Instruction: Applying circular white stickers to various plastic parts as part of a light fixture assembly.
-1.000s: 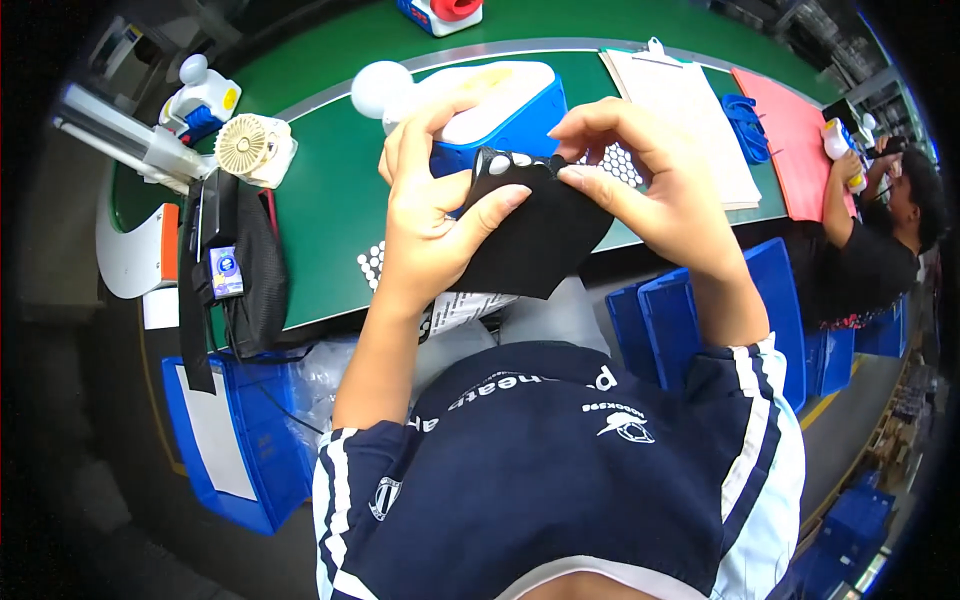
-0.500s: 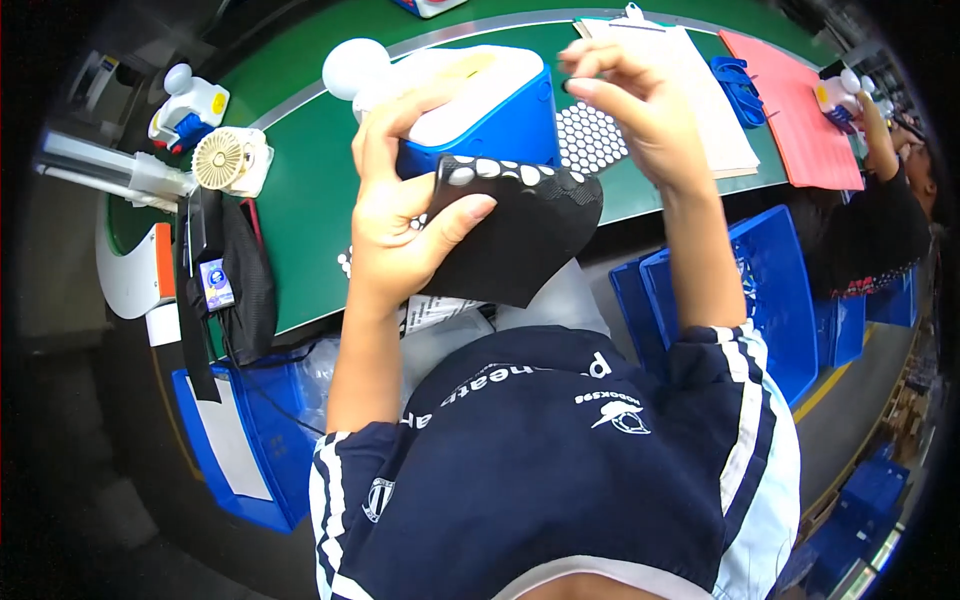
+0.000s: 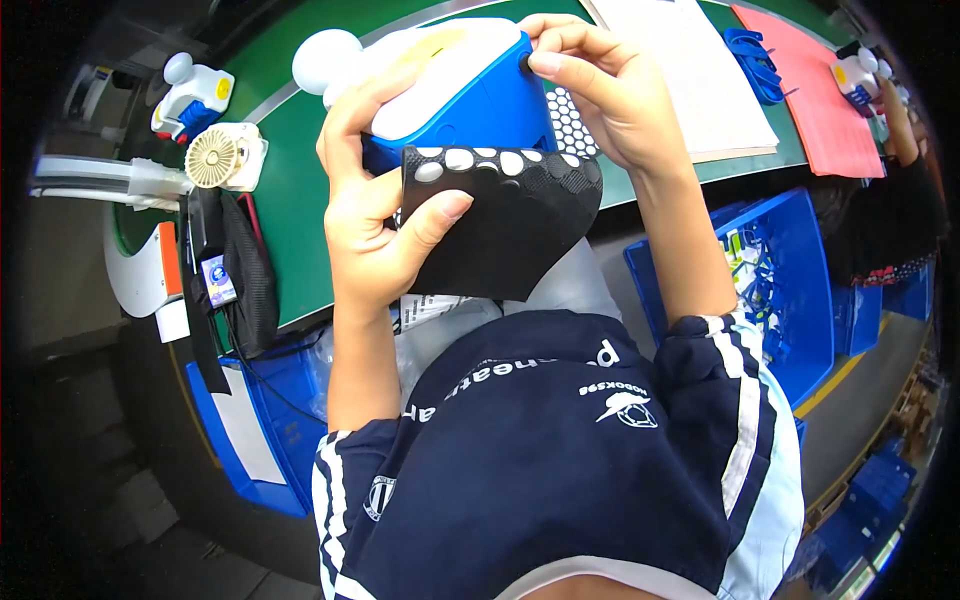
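A smooth, glossy plastic box (image 3: 470,85), blue with a white top, sits against a matt black sheet (image 3: 510,225) that looks like textured rubber or foam, with a fine woven-looking grain and round white dots along its upper edge. Beneath the box lies a matt green mat (image 3: 290,210). To the right of the box are plain white paper (image 3: 690,70) and a matt red sheet (image 3: 810,100). Left of the box stands a glossy cream plastic fan (image 3: 222,157).
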